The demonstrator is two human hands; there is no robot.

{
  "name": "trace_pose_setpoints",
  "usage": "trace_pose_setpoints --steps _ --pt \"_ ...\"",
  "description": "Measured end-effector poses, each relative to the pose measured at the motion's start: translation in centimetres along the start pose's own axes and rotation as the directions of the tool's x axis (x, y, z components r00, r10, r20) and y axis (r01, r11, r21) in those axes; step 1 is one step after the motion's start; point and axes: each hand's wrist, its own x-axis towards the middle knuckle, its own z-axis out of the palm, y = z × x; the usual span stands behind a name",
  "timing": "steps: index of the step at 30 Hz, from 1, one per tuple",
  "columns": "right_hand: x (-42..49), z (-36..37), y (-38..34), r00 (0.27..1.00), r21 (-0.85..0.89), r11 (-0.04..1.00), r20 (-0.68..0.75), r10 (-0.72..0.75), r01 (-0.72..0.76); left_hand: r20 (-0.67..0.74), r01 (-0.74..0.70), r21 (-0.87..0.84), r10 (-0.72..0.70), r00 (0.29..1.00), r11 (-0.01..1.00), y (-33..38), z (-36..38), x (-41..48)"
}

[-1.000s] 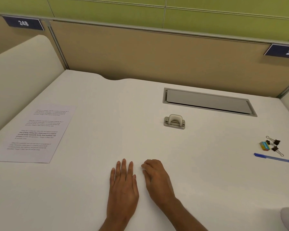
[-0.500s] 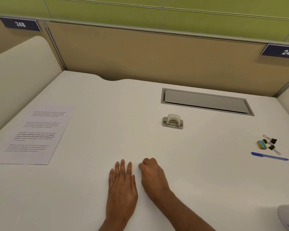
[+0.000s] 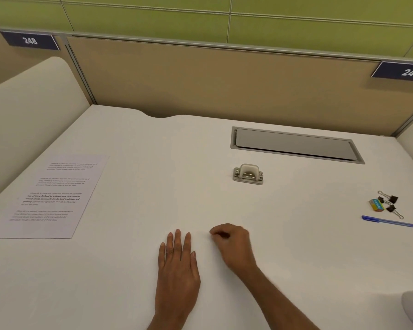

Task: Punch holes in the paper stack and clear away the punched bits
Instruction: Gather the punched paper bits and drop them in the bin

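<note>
Head view: both hands lie near the front edge of the table (image 3: 284, 246), much as a second ago; the left hand (image 3: 177, 265) is flat, its grip spread and holding nothing; the right hand (image 3: 234, 244) has curled its fingers tighter into a loose fist, empty as far as can be seen, and has edged slightly forward. The paper stack (image 3: 50, 196) lies well apart at the left, untouched; the hole punch (image 3: 248, 174) sits beyond the hands, centre-right, also untouched. The task has probably not begun; the curling right hand may be readying a reach.
</note>
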Motion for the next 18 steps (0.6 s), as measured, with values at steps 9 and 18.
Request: trace_pose_setpoints --steps 9,18 --pt "-3.4 -4.0 2.3 0.852 0.906 -0.215 0.419 0.315 -0.365 -0.007 -0.038 -0.126 0.037 0.999 0.991 0.0 0.1 0.9" --pt "-4.6 -4.2 2.4 0.898 0.898 -0.297 0.390 0.202 -0.324 -0.059 -0.036 -0.310 0.018 0.998 0.950 0.6 0.8 3.0"
